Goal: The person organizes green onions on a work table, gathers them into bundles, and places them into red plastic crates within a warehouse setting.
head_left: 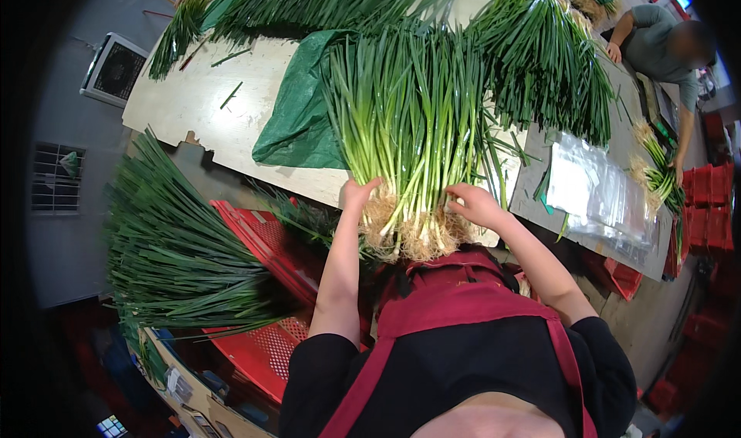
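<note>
A wide bunch of long green stalks with pale stems (414,119), like scallions or garlic greens, lies on the wooden table (260,85), its rooty ends towards me at the near edge. My left hand (360,195) rests against the left side of the bunch, near the roots; whether its fingers grip any stems is hard to tell. At the right side of the same stems is my right hand (474,203), fingers bent and partly apart, touching or close to the root ends. A green woven plastic sheet (307,114) lies partly under the bunch, to its left.
More greens (544,62) are heaped at the table's back. Clear plastic bags (596,177) lie at right, where a co-worker (666,44) handles another bunch (654,177). Left of me, a red perforated crate (255,345) stands by a large pile of greens (185,253).
</note>
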Action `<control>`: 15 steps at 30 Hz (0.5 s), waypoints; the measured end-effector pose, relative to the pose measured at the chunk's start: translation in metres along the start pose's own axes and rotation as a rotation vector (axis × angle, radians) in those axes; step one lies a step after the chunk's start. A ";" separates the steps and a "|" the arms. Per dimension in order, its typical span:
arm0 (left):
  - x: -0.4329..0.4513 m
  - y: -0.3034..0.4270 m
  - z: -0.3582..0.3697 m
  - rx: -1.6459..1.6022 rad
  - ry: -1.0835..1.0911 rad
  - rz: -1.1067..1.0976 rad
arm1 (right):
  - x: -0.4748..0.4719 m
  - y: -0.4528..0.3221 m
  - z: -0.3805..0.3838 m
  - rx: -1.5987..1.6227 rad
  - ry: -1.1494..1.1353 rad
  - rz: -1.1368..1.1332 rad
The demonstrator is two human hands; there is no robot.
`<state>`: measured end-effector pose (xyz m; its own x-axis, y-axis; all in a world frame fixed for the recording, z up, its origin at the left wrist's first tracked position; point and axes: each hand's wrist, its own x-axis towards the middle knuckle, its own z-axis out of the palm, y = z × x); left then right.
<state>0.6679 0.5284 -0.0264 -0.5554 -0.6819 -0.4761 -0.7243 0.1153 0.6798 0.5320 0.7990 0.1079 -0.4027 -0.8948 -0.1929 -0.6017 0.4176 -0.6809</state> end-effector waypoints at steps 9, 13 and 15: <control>-0.041 0.051 -0.004 -0.270 -0.079 0.193 | 0.112 -0.048 0.025 -0.346 -0.091 -0.197; -0.036 0.045 -0.001 -0.444 -0.113 0.245 | 0.124 -0.038 0.057 -0.538 -0.183 -0.139; -0.043 0.058 -0.008 -0.332 -0.196 0.113 | 0.108 -0.029 0.051 -0.535 -0.117 -0.093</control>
<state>0.6527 0.5585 0.0377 -0.7147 -0.5241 -0.4631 -0.5004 -0.0795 0.8622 0.5413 0.6825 0.0703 -0.2697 -0.9306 -0.2474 -0.9100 0.3303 -0.2505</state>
